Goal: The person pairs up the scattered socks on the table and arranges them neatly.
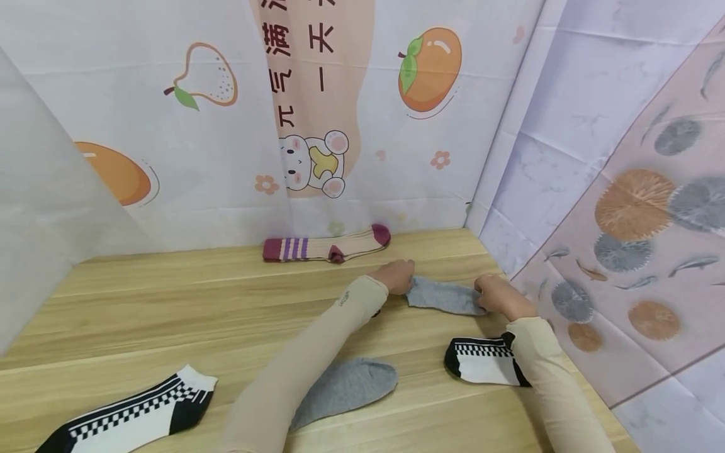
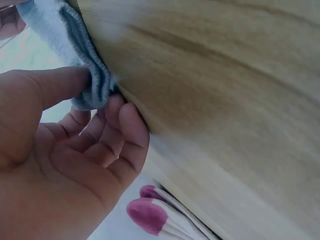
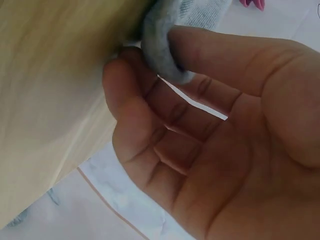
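Note:
Between my two hands a grey sock [image 1: 444,296] lies stretched out near the right side of the wooden table. The left hand [image 1: 398,277] pinches its left end; in the left wrist view the thumb presses the folded grey fabric [image 2: 85,55] against the fingers. At the other end the right hand [image 1: 498,296] grips the sock, and the right wrist view shows its edge [image 3: 162,45] curled between thumb and fingers. Another grey sock [image 1: 354,387] lies partly hidden under the left sleeve.
A cream sock with maroon ends [image 1: 325,244] lies along the back edge. One black-and-white checkered sock [image 1: 489,362] lies by the right forearm, another [image 1: 136,412] at the front left. Printed curtains [image 1: 226,157] rise behind the table [image 1: 170,302] and at its sides.

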Demonstrator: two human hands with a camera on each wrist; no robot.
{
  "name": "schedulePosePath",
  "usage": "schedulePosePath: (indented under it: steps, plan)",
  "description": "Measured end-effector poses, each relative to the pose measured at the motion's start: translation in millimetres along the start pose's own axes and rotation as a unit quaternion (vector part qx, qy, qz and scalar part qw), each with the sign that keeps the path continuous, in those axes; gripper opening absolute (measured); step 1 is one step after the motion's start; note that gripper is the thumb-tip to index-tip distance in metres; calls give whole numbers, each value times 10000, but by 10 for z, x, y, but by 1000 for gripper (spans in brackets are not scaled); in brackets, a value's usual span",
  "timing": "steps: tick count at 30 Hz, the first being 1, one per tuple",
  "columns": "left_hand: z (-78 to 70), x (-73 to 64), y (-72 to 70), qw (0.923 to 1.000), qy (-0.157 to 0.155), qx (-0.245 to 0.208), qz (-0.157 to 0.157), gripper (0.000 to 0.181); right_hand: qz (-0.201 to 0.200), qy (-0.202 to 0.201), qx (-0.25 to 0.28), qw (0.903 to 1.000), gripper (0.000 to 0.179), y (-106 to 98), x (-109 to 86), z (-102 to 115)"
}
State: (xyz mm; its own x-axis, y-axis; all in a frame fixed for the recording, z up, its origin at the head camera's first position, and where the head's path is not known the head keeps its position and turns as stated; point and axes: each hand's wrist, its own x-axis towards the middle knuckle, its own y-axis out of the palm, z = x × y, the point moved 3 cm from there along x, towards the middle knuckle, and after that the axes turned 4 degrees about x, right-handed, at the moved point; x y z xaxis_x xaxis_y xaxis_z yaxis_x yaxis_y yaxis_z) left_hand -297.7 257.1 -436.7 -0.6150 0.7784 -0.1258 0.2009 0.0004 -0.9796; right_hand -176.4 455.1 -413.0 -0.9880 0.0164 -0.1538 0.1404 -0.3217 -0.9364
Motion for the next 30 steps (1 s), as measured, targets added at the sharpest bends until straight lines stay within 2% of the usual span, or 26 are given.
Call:
schedulePosePath:
  steps: [6, 8, 12, 21, 30]
  plan:
    - [57, 21, 37, 9992, 237, -334, -10, 8, -45, 59, 145, 9999, 39, 3, 29, -58]
    - [87, 26, 54, 9987, 327, -398, -35, 13, -57, 144, 155, 9998, 39, 0, 31, -75]
    - [138, 2, 48, 9980, 310, -548, -37, 23, -58, 236, 116, 9996, 37, -9, 29, -86]
    - [192, -135, -90, 9972, 295, -686, -30, 31, -179, 1, 59, 9998, 36, -29, 18, -59]
    - [283, -254, -167, 9953, 651, -641, -330, 33, -380, -400, -47, 9985, 21, -62, -1, 50]
